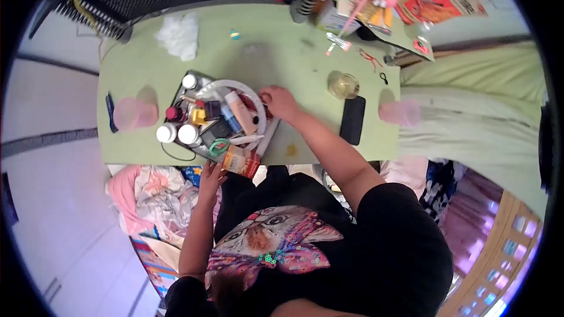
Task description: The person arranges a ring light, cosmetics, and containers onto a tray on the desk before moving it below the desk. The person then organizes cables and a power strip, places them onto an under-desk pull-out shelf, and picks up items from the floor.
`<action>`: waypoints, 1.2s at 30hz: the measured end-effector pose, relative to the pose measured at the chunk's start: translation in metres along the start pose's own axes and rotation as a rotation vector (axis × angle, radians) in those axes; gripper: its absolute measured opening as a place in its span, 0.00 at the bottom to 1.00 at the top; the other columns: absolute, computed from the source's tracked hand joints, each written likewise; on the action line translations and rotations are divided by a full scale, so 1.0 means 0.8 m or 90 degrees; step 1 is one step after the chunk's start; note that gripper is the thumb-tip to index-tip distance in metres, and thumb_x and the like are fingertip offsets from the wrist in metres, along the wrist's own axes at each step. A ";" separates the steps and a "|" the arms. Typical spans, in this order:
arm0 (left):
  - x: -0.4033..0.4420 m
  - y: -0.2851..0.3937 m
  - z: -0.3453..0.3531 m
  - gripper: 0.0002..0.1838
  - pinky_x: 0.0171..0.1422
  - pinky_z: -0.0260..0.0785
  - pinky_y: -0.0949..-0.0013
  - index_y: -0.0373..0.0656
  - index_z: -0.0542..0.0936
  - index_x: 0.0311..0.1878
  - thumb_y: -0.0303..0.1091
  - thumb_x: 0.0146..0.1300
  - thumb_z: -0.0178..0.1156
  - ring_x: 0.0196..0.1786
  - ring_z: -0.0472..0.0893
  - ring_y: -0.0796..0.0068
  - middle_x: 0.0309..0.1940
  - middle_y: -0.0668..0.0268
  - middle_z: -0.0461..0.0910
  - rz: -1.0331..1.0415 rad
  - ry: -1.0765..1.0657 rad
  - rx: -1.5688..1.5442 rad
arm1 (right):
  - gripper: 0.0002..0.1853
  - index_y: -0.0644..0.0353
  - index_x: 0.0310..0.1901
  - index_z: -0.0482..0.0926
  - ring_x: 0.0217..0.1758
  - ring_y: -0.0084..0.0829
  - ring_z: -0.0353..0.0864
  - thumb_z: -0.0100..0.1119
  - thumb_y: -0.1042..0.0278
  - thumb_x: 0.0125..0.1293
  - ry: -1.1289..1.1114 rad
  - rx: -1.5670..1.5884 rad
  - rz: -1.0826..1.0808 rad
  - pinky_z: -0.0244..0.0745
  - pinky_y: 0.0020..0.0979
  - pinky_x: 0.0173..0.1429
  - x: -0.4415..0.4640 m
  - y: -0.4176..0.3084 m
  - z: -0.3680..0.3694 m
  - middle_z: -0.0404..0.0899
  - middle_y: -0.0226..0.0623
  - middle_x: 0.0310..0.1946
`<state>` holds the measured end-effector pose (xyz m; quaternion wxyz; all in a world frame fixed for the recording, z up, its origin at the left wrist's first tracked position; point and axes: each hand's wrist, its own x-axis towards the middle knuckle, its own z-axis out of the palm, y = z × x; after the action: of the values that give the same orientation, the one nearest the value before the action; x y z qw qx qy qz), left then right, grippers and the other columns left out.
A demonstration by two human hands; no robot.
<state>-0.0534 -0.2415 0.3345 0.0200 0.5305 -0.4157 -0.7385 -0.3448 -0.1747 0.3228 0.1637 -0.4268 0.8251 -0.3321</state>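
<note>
A dark tray crowded with small items lies at the front left of the green table. My right hand is closed at the tray's upper right corner, its fingers curled at the edge. My left hand is just off the table's front edge, below the tray, with its fingers apart and close to a red and cream packet. In the tray are a white ring, several white-capped bottles, a pale tube, a blue tube, a yellow item and a green ring-shaped item.
A pink cup stands left of the tray, beside a dark pen. To the right are a black phone, a glass and another pink cup. Crumpled white tissue lies at the back left.
</note>
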 end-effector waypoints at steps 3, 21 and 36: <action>0.008 -0.008 0.000 0.33 0.42 0.69 0.71 0.40 0.51 0.64 0.38 0.60 0.53 0.42 0.75 0.72 0.50 0.58 0.69 -0.008 0.017 0.026 | 0.09 0.59 0.36 0.77 0.37 0.45 0.75 0.48 0.73 0.54 0.039 0.031 -0.028 0.71 0.39 0.41 -0.040 0.012 -0.013 0.76 0.44 0.33; -0.015 -0.030 0.028 0.31 0.40 0.68 0.69 0.42 0.52 0.62 0.37 0.60 0.52 0.43 0.76 0.67 0.51 0.61 0.67 0.027 0.039 0.054 | 0.17 0.61 0.44 0.76 0.45 0.39 0.75 0.53 0.70 0.51 0.478 -0.145 0.475 0.68 0.33 0.49 -0.084 0.307 -0.218 0.77 0.48 0.36; -0.024 -0.044 0.032 0.34 0.41 0.68 0.68 0.41 0.48 0.64 0.37 0.59 0.53 0.45 0.75 0.65 0.56 0.55 0.62 0.041 0.080 0.052 | 0.10 0.61 0.38 0.77 0.28 0.33 0.77 0.51 0.72 0.55 0.496 -0.015 0.418 0.74 0.29 0.38 -0.034 0.351 -0.218 0.78 0.38 0.32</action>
<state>-0.0510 -0.1944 0.3291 0.0483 0.5625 -0.4601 -0.6852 -0.5925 0.0355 0.2559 -0.0652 0.0089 0.9194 -0.3878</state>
